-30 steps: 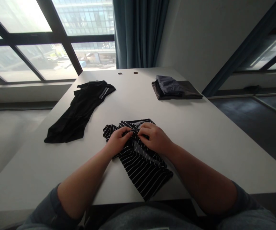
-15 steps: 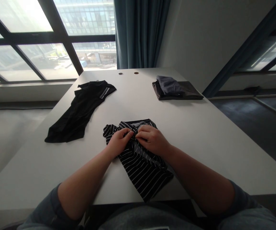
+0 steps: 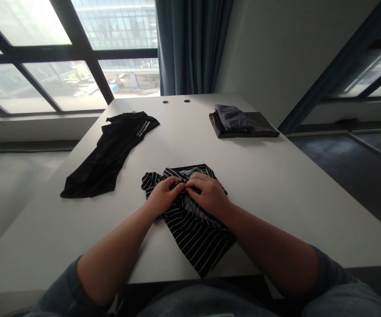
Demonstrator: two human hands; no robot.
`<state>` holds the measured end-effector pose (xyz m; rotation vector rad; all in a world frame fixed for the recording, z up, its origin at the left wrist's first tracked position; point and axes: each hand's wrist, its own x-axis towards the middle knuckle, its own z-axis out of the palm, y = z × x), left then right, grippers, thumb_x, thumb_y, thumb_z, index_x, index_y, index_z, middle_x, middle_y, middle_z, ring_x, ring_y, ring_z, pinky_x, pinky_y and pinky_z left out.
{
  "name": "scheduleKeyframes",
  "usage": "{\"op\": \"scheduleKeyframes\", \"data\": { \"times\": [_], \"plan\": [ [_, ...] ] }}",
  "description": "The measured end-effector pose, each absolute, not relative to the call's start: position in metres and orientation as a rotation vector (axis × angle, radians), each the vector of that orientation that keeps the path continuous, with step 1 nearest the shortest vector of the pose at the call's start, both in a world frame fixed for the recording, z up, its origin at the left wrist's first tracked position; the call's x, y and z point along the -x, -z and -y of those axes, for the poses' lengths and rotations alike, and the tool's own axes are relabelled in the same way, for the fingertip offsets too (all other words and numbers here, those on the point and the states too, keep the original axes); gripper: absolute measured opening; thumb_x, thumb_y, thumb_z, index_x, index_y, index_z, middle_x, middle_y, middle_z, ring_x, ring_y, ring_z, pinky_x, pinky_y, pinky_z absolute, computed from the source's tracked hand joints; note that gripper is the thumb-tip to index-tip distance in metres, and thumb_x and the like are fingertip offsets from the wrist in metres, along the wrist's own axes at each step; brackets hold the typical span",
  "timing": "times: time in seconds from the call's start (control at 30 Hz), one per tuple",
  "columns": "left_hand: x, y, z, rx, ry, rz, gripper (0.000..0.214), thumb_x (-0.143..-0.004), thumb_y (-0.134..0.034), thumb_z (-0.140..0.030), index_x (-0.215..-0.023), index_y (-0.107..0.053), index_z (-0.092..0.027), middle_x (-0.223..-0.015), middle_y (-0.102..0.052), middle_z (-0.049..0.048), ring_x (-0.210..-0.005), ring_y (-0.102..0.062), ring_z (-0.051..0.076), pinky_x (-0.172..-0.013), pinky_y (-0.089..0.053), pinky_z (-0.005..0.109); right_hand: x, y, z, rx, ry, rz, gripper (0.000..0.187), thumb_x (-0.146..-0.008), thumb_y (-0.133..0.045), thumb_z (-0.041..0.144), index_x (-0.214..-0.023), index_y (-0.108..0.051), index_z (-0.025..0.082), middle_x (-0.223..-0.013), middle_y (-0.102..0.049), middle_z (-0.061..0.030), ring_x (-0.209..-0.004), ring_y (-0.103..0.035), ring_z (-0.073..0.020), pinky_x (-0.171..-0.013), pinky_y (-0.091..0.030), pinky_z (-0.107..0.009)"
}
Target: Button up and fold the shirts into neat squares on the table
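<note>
A black-and-white striped polo shirt (image 3: 199, 246) lies flat on the white table (image 3: 259, 180), its collar end pointing away from me. My left hand (image 3: 164, 197) and my right hand (image 3: 208, 194) both rest on the shirt's collar area, fingertips nearly meeting at the placket. Each hand pinches the striped cloth there. The hands hide the middle of the collar and the placket, so its buttons do not show.
A black shirt (image 3: 109, 152) lies spread at the table's left. A folded stack of dark clothes (image 3: 239, 125) sits at the far right. Two round grommets (image 3: 176, 101) are set near the far edge. The floor lies beyond the table's sides.
My right hand has slid left, closer to my left hand, and its fingers now meet the placket. The striped shirt has shifted slightly with it.
</note>
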<state>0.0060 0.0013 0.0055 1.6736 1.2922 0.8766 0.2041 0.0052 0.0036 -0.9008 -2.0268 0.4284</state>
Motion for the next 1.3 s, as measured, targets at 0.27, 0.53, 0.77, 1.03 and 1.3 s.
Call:
{"op": "scheduleKeyframes", "data": {
  "times": [0.27, 0.53, 0.77, 1.03, 1.3],
  "plan": [
    [0.000, 0.004, -0.005, -1.368, -0.850, -1.112, 0.039, -0.083, -0.078, -0.050, -0.104, -0.071, -0.018, -0.091, -0.072, 0.0031, -0.079, -0.066, 0.016, -0.072, -0.052, 0.028, -0.205, -0.009, -0.003, 0.980, -0.551, 1.933, 0.013, -0.087, -0.069, 0.009, -0.087, -0.073, 0.022, -0.091, -0.077, -0.0026, -0.086, -0.073, -0.0186, -0.083, -0.059, -0.033],
    [-0.003, 0.001, -0.003, -1.355, -0.902, -1.107, 0.032, -0.080, -0.081, -0.042, -0.098, -0.068, -0.019, -0.088, -0.070, 0.0008, -0.077, -0.064, 0.015, -0.072, -0.051, 0.028, -0.202, -0.010, 0.000, 1.040, -0.562, 1.944, 0.015, -0.086, -0.066, 0.008, -0.092, -0.072, 0.020, -0.095, -0.076, -0.0044, -0.090, -0.072, -0.0199, -0.086, -0.058, -0.034],
    [-0.005, -0.004, -0.001, -1.708, -0.904, -1.244, 0.017, -0.081, -0.075, -0.032, -0.092, -0.068, -0.021, -0.091, -0.073, 0.0013, -0.088, -0.066, 0.020, -0.084, -0.051, 0.033, -0.206, -0.016, -0.002, 1.006, -0.566, 2.076, 0.017, -0.083, -0.063, 0.004, -0.089, -0.067, 0.020, -0.091, -0.070, -0.0032, -0.086, -0.066, -0.0189, -0.081, -0.053, -0.032],
    [-0.001, -0.009, -0.002, -1.703, -0.896, -1.149, 0.018, -0.090, -0.068, -0.036, -0.098, -0.068, -0.020, -0.096, -0.073, 0.0035, -0.089, -0.067, 0.020, -0.084, -0.053, 0.033, -0.218, -0.020, -0.014, 1.072, -0.865, 2.054, 0.004, -0.085, -0.073, 0.015, -0.085, -0.072, 0.019, -0.079, -0.070, 0.0014, -0.072, -0.064, -0.0141, -0.066, -0.049, -0.026],
    [-0.001, -0.010, -0.003, -1.697, -0.898, -1.151, 0.020, -0.091, -0.068, -0.037, -0.102, -0.066, -0.020, -0.098, -0.071, 0.0035, -0.091, -0.066, 0.019, -0.084, -0.051, 0.033, -0.216, -0.017, -0.011, 1.074, -0.834, 2.016, 0.009, -0.082, -0.073, 0.010, -0.080, -0.072, 0.019, -0.078, -0.070, 0.0015, -0.073, -0.065, -0.0145, -0.067, -0.049, -0.026]
  ]
}}
